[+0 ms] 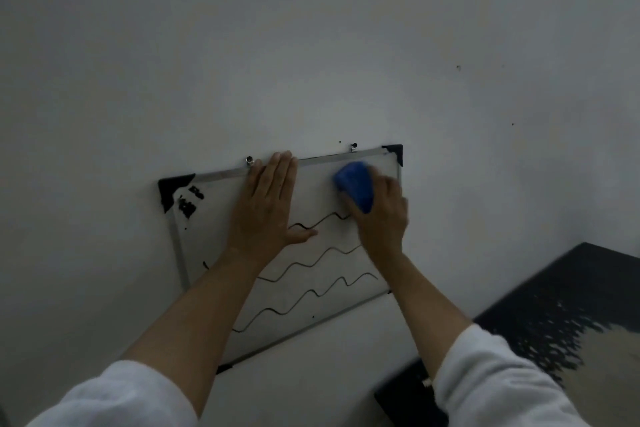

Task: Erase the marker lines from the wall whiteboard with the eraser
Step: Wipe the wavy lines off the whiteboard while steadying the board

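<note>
whiteboard (311, 302): hangs tilted on the grey wall (311, 45), silver frame, black corner caps; its top edge runs up toward 2 o'clock, and it sits below the frame's centre.
mounts: two small hooks (249, 160) on the top edge, the second toward 3 o'clock of the first.
marker lines (304, 267): three black wavy lines stacked across the lower half of the board; the top one starts just beside the left thumb and runs under the right hand.
other marks: black smudges (189, 203) near the cap at the board's 10 o'clock corner (illegible, could be writing).
left hand (266, 208): flat, palm on the board, fingers straight and together pointing to 12 o'clock, fingertips over the top frame, thumb spread toward 3 o'clock. Grips nothing.
right hand (381, 215): at 3 o'clock of the left hand, wrapped around the eraser, fingers closed on its sides.
eraser (355, 185): blue, rounded, pressed to the board near its 1 o'clock corner, just above the end of the top wavy line (slightly motion-blurred).
board near eraser: surface between the eraser and the top frame looks free of lines.
sleeves (491, 381): white, pushed up on both forearms, at 5 and 7 o'clock of the frame.
dark surface (571, 305): at 4 o'clock, black with a worn pale patch (cannot tell what it is).
</note>
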A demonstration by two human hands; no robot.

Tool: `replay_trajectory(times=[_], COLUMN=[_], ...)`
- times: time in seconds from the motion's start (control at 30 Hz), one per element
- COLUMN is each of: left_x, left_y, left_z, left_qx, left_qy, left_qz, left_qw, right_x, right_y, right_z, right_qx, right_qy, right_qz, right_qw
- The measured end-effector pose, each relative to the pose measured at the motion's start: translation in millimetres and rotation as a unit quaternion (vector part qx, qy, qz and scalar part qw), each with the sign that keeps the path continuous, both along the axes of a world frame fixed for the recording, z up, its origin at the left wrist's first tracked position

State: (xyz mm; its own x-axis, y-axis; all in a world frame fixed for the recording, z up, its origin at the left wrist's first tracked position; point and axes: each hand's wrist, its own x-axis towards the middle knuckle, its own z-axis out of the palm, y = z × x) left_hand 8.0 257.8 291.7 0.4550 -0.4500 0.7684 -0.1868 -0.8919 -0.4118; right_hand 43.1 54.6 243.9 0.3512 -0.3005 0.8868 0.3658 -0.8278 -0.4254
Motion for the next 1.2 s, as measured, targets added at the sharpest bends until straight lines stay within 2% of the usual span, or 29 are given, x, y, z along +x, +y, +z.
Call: replay_trajectory(times=[0.03,0.1,0.13,0.2,0.27,0.3,0.33,0.37,0.4,0.43,0.5,0.53,0.6,0.67,0.7,0.73,0.77,0.8,0.87,0.9,0.93,1.0,1.07,1.13,1.17,1.2], left_x=[-0.2,-0.7,-1.0,-0.5,0.0,-0.2,-0.8,-1.7,-2.9,-4.3,-7.7,-9.4,-11.1,-11.9,-12.6,-13.4,-14.7,-16.7,-20.3,-21.9,-23.0,-23.8,-23.6,-23.1,-22.2,-21.5], left_y=[0.0,-0.3,-0.3,-0.9,0.5,1.7,3.1,4.9,7.0,9.2,12.7,13.6,14.2,14.2,14.8,16.4,18.9,22.2,30.1,33.8,36.7,39.7,39.8,38.6,38.1,37.6], left_z=[0.2,0.1,0.0,-0.2,0.2,1.0,1.5,2.6,3.9,5.3,8.4,9.8,10.9,10.8,11.0,11.4,11.9,12.1,11.3,10.6,9.8,8.6,8.2,8.4,8.3,7.9], left_qx=[0.002,0.002,0.000,-0.002,0.002,0.008,0.017,0.027,0.037,0.048,0.065,0.070,0.073,0.069,0.068,0.068,0.069,0.069,0.067,0.066,0.064,0.055,0.042,0.032,0.028,0.024], left_qy=[0.000,0.001,0.002,0.007,0.014,0.018,0.021,0.022,0.021,0.018,0.012,0.011,0.012,0.019,0.023,0.023,0.022,0.018,0.014,0.013,0.013,0.015,0.019,0.022,0.022,0.020], left_qz=[0.002,0.003,0.001,0.001,0.005,0.009,0.014,0.017,0.021,0.023,0.026,0.028,0.029,0.028,0.029,0.032,0.036,0.037,0.038,0.040,0.039,0.033,0.025,0.017,0.014,0.011], left_qw=[1.000,1.000,1.000,1.000,1.000,1.000,1.000,0.999,0.999,0.998,0.997,0.997,0.997,0.997,0.997,0.997,0.997,0.997,0.997,0.997,0.997,0.998,0.999,0.999,0.999,0.999], right_x=[4.6,8.9,6.0,-4.0,-16.2,-17.1,-14.1,-9.1,-6.0,-2.9,-0.6,-4.0,-15.6,-29.4,-32.6,-30.1,-25.5,-20.2,-10.1,-8.9,-11.5,-21.6,-33.6,-32.5,-26.5,-20.0], right_y=[-12.1,-22.2,-13.6,14.3,37.9,38.1,29.5,15.9,3.1,-8.5,-19.1,-11.9,17.6,47.9,52.9,46.7,33.7,20.0,-4.7,-7.7,-1.1,29.3,60.4,66.0,55.2,41.3], right_z=[8.0,20.8,24.0,18.5,2.0,-4.7,-5.5,-3.0,0.2,4.2,8.9,10.0,2.4,-18.1,-27.8,-30.7,-28.6,-25.0,-12.5,-7.5,-3.5,-2.6,-11.4,-16.9,-12.6,-7.0], right_qx=[0.094,0.277,0.304,0.239,0.052,-0.047,-0.105,-0.104,-0.047,0.050,0.251,0.290,0.249,0.094,0.016,-0.023,-0.008,0.058,0.246,0.306,0.319,0.263,0.120,-0.034,-0.054,-0.021], right_qy=[0.023,0.053,0.053,0.022,-0.018,-0.031,-0.036,-0.027,-0.007,0.021,0.066,0.072,0.051,0.013,0.003,-0.001,0.012,0.033,0.075,0.088,0.088,0.053,0.012,-0.019,-0.024,-0.013], right_qz=[-0.003,0.006,0.001,0.010,0.028,0.022,0.013,0.005,-0.002,-0.001,0.010,0.007,0.016,0.035,0.028,0.019,0.015,0.010,0.005,-0.001,-0.009,0.007,0.044,0.033,0.020,0.009], right_qw=[0.995,0.959,0.951,0.971,0.998,0.998,0.994,0.994,0.999,0.999,0.966,0.954,0.967,0.995,0.999,1.000,1.000,0.998,0.966,0.948,0.944,0.963,0.992,0.999,0.998,1.000])
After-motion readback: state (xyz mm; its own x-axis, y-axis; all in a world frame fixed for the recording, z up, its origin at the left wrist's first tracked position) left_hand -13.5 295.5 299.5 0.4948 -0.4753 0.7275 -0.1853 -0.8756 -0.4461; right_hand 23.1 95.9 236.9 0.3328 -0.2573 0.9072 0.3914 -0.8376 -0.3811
